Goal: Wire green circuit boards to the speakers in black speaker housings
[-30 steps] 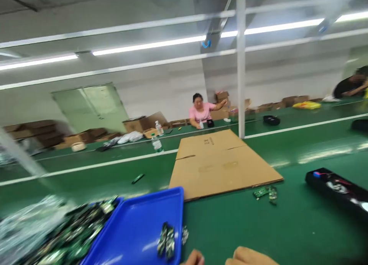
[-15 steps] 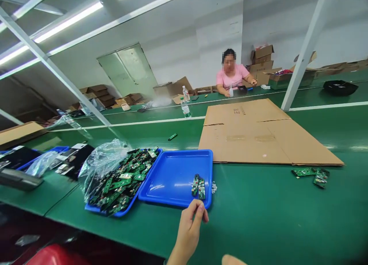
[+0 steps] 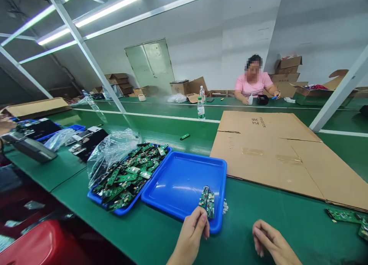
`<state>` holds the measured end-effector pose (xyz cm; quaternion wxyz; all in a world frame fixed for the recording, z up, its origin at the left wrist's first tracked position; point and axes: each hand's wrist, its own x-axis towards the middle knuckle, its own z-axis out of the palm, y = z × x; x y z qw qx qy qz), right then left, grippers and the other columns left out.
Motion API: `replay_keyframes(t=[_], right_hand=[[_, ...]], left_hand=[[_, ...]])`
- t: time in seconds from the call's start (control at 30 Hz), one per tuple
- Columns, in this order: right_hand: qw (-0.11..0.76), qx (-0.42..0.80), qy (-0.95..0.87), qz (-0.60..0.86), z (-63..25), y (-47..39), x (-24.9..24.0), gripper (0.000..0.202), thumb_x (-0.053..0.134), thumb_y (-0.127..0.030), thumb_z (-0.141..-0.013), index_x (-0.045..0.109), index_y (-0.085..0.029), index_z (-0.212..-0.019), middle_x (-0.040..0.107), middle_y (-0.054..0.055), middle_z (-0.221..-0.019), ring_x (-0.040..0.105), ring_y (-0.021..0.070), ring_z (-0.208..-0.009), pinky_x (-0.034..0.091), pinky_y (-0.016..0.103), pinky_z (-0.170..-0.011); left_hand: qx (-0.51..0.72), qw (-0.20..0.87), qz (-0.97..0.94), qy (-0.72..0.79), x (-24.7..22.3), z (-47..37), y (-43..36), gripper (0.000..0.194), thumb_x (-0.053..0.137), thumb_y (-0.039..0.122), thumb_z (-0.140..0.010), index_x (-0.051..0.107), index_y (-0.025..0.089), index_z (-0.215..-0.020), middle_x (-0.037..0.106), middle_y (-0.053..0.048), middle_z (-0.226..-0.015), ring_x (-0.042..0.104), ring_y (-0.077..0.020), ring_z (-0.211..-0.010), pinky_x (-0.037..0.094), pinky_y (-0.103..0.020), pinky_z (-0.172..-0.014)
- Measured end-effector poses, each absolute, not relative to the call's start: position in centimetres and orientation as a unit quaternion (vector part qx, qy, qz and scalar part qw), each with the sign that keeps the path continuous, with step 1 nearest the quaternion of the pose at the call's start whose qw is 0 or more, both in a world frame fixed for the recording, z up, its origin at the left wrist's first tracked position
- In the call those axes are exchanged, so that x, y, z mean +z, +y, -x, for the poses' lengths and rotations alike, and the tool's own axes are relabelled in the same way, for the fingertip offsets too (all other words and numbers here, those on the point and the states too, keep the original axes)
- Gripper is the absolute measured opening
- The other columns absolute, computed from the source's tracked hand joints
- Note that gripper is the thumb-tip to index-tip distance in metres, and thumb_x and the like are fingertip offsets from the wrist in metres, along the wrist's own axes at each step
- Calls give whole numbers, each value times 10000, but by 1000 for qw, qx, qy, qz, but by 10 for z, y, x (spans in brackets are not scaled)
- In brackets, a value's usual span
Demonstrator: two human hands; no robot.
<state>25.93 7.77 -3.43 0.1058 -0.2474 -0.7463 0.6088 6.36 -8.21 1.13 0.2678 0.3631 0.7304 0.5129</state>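
Both hands (image 3: 227, 238) near blue tray (image 3: 161, 196) edge.

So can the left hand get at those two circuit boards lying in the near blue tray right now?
Probably yes. The left hand sits at the blue tray's near rim, fingertips almost at the two circuit boards, with nothing between them.

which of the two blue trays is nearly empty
The right-hand blue tray, holding only a couple of circuit boards; the left tray is heaped with boards.
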Motion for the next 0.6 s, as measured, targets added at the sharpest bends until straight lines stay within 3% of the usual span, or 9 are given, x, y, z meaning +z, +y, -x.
replay_keyframes(t=[0.07,0.23,0.47,0.6], right_hand=[[109,675,-674,277,-255,88,-43,510,379,-758,-784,465,-259,-723,570,-19,-598,574,185,-558,502,326,-597],[117,701,-648,274,-254,94,-54,538,421,-802,-685,413,-265,-703,520,-40,-546,572,191,-511,485,339,-573],[125,669,-682,268,-248,99,-64,564,329,-838,-680,392,-278,-714,526,-38,-535,581,188,-485,502,338,-544],[160,581,-751,270,-253,108,-79,565,275,-813,-741,400,-268,-667,499,-36,-493,499,146,-396,435,257,-411]], left_hand=[[505,256,-369,737,14,-51,-82,494,372,626,-871,518,245,-592,575,-24,-554,526,-206,-555,402,-317,-586],[438,175,-384,794,24,7,-83,464,433,641,-801,564,258,-575,598,-20,-561,561,-227,-568,427,-316,-581],[269,23,-385,883,47,81,-39,269,390,469,-828,532,241,-832,705,-16,-724,676,-226,-720,486,-297,-686],[192,-14,-438,878,47,127,22,166,482,283,-868,556,167,-960,684,-71,-953,639,-244,-940,455,-339,-870]])
